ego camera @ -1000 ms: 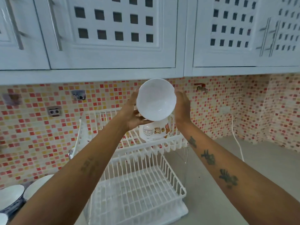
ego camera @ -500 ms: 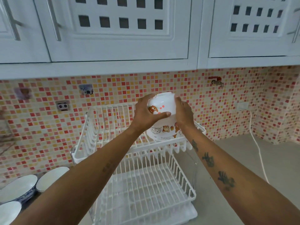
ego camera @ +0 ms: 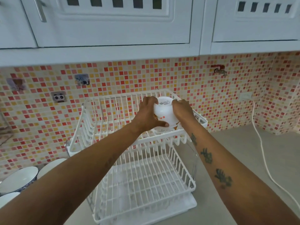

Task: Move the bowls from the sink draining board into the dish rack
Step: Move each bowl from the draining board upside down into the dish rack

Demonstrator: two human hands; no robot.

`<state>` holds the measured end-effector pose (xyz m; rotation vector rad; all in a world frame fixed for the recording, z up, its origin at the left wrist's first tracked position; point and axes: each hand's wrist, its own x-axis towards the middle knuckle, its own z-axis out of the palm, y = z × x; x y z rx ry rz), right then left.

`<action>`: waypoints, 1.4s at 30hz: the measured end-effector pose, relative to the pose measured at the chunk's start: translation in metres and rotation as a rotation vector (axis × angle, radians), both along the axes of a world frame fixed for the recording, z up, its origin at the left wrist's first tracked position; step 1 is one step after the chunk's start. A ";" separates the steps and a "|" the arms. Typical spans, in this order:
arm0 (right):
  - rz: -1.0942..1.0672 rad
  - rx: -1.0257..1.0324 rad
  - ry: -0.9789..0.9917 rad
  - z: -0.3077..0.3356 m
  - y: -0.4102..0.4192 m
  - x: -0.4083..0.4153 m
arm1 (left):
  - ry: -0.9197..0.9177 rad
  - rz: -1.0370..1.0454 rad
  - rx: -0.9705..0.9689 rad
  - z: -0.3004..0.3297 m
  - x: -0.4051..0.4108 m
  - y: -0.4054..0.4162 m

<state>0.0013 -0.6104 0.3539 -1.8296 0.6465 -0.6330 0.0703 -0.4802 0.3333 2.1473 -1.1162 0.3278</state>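
A white bowl (ego camera: 164,112) with small cartoon prints is upside down on the right end of the top tier of the white two-tier dish rack (ego camera: 113,132). Under it I see the rim of another printed bowl (ego camera: 164,129). My left hand (ego camera: 148,114) grips the upper bowl's left side, thumb across its front. My right hand (ego camera: 182,110) holds its right side. At the lower left, a blue-patterned white bowl (ego camera: 18,178) and two more white bowls (ego camera: 50,166) stand on the draining board, partly hidden by my left arm.
The rack's lower tier (ego camera: 146,181) holds nothing I can see. White wall cabinets (ego camera: 113,21) hang low overhead. A white cable (ego camera: 263,153) runs down the grey counter (ego camera: 243,143) at the right. A tap (ego camera: 219,70) juts from the mosaic wall.
The bowl was turned from facing me to upside down and lowered onto the other bowl on the rack's top tier. The view tilted down.
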 end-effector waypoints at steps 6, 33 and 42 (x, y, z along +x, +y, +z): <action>0.009 -0.134 0.040 -0.002 0.000 0.002 | 0.096 -0.070 0.044 -0.001 0.005 0.009; 0.626 -0.202 -0.765 0.050 0.289 0.034 | 0.084 0.492 -0.706 0.023 0.031 0.315; 1.033 -0.079 -0.419 0.004 0.487 0.117 | 0.134 0.838 -0.658 -0.037 0.054 0.525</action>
